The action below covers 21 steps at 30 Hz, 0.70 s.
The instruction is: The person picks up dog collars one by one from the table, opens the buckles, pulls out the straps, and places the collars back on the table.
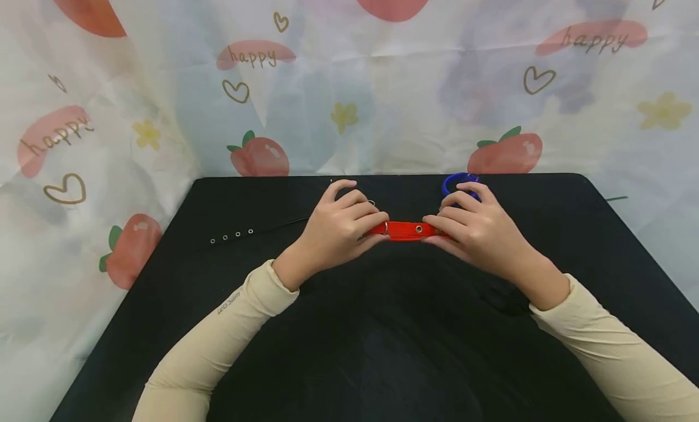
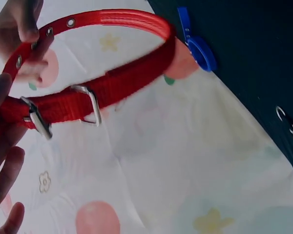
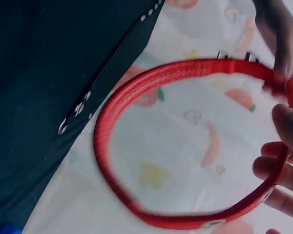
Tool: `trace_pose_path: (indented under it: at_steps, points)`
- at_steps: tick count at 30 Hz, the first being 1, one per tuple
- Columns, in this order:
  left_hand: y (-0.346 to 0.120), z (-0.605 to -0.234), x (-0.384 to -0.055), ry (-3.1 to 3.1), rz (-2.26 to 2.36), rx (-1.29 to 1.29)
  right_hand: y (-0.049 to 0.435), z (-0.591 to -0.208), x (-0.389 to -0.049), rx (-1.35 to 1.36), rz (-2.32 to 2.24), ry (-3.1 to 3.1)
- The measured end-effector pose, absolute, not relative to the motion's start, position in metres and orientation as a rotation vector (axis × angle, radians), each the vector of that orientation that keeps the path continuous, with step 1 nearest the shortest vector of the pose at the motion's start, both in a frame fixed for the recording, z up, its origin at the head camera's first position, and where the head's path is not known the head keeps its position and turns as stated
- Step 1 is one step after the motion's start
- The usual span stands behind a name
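Observation:
A red pet collar (image 1: 404, 231) is stretched between my two hands, its band bent into a loop that shows whole in the right wrist view. My left hand (image 1: 344, 224) pinches it close to the metal buckle (image 2: 37, 119), with a D-ring (image 2: 95, 106) farther along the band. Thumb and fingers of my right hand (image 1: 474, 226) grip the stretch with metal eyelets (image 2: 71, 22). The collar's tip is hidden by my fingers.
A blue collar (image 2: 203, 54) lies on the black table (image 1: 393, 343) behind my right hand. Behind my left hand is a black collar (image 1: 275, 226) with metal eyelets. Patterned cloth (image 1: 393, 106) hangs at the back and sides.

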<state>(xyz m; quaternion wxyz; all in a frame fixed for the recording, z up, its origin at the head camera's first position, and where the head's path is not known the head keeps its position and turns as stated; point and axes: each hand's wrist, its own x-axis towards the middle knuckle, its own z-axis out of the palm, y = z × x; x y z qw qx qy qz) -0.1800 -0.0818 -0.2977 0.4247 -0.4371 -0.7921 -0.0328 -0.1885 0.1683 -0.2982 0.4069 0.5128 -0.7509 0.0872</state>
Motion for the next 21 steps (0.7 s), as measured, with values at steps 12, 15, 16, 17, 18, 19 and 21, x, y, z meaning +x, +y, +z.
trace_pose_path:
  at_steps: [12, 15, 16, 17, 18, 19, 21]
  points:
    - [-0.077, -0.297, -0.180, -2.065, 0.038, -1.064, 0.164, -0.302, -0.186, 1.324, 0.262, -2.095]
    - [-0.079, -0.296, -0.179, -2.085, 0.053, -1.074, 0.170, -0.303, -0.185, 1.337, 0.270, -2.176]
    - [-0.079, -0.296, -0.178, -2.087, 0.057, -1.081, 0.171, -0.303, -0.185, 1.343, 0.270, -2.192]
    - [-0.079, -0.297, -0.178, -2.088, 0.058, -1.087, 0.172, -0.304, -0.185, 1.349, 0.271, -2.204]
    - [-0.079, -0.297, -0.178, -2.092, 0.054, -1.092, 0.172, -0.304, -0.186, 1.355, 0.278, -2.211]
    - [-0.078, -0.297, -0.177, -2.095, 0.048, -1.096, 0.173, -0.305, -0.186, 1.356, 0.287, -2.215]
    - [-0.077, -0.298, -0.177, -2.104, 0.030, -1.099, 0.173, -0.307, -0.186, 1.356, 0.309, -2.210]
